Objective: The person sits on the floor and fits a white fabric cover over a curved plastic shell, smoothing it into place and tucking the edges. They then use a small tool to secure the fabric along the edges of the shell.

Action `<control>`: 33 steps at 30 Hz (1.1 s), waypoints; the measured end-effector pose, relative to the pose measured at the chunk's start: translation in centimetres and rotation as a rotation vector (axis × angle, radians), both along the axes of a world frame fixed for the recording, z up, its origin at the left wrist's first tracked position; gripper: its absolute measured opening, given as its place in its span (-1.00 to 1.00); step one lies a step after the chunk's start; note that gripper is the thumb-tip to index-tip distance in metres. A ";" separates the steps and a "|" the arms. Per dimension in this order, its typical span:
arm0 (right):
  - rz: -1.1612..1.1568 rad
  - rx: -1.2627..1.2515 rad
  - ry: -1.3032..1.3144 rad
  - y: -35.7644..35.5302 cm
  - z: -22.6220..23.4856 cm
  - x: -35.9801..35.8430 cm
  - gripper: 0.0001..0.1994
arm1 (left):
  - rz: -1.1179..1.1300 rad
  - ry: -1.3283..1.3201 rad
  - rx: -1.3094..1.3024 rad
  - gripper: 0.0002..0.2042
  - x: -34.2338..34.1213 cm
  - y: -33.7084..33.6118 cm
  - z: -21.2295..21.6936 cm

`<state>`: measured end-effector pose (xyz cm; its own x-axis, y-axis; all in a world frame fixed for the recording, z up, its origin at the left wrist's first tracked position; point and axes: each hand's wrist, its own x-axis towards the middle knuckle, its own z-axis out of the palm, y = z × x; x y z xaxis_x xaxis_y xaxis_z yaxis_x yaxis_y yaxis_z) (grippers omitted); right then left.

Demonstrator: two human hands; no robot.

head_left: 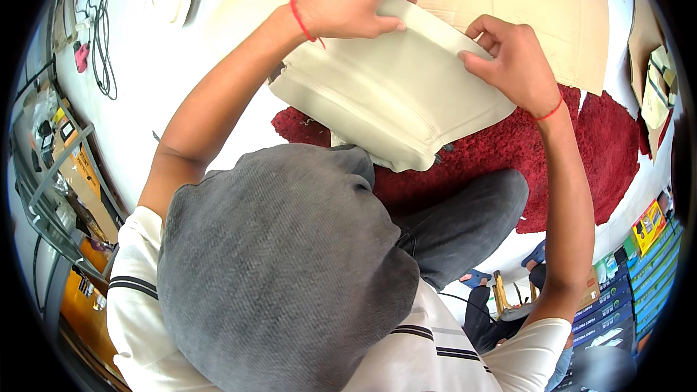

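A cream leather-like cover with stitched seams (377,87), shaped like a seat cover, lies in front of me over part of a red rug. Along its far edge runs a folded band. My left hand (352,3) pinches that band near its upper end, thumb on the near side and fingers curled behind. Farther right, my right hand (519,65) grips the same edge between thumb and bent fingers. The cover's near edge bulges toward my legs, and small dark bits show at its lower corner. What lies beneath the cover is hidden.
My grey-trousered knee (283,261) fills the near middle. The red shaggy rug (602,152) extends right; cardboard (523,7) lies beyond the cover. Black cable (104,51) lies far left, above a metal rack (43,203). Stacked boxes (606,312) and another person's sandalled foot (475,278) are lower right.
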<state>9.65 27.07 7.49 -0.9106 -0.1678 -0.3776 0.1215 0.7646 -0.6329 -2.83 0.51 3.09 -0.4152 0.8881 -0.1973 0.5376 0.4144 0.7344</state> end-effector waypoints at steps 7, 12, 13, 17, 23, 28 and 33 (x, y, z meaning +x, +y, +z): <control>-0.035 -0.018 0.239 -4.5 -3.6 -1.6 -0.64 | -0.010 -0.020 0.106 -0.64 0.6 0.7 -0.4; -0.153 -0.184 0.002 -2.2 -2.7 -0.1 -0.69 | -0.039 -0.124 0.098 -0.72 -0.9 0.5 0.3; -0.194 -0.212 -0.069 -1.1 -2.5 0.6 -0.70 | -0.042 -0.181 0.049 -0.67 -1.1 0.4 0.4; -0.228 -0.227 -0.071 1.3 -2.8 3.3 -0.72 | -0.058 -0.231 0.091 -0.64 -0.8 1.3 0.0; -0.086 -0.137 0.147 -3.5 -4.5 -1.2 -0.71 | -0.094 -0.075 0.100 -0.59 -1.4 2.0 -0.3; -0.112 -0.189 0.075 -2.6 -4.0 -0.5 -0.71 | -0.031 0.031 -0.156 -0.59 -4.0 -1.0 0.4; -0.098 -0.094 0.148 -3.5 -4.8 -2.1 -0.67 | -0.100 0.078 -0.011 -0.62 -3.6 1.0 -0.9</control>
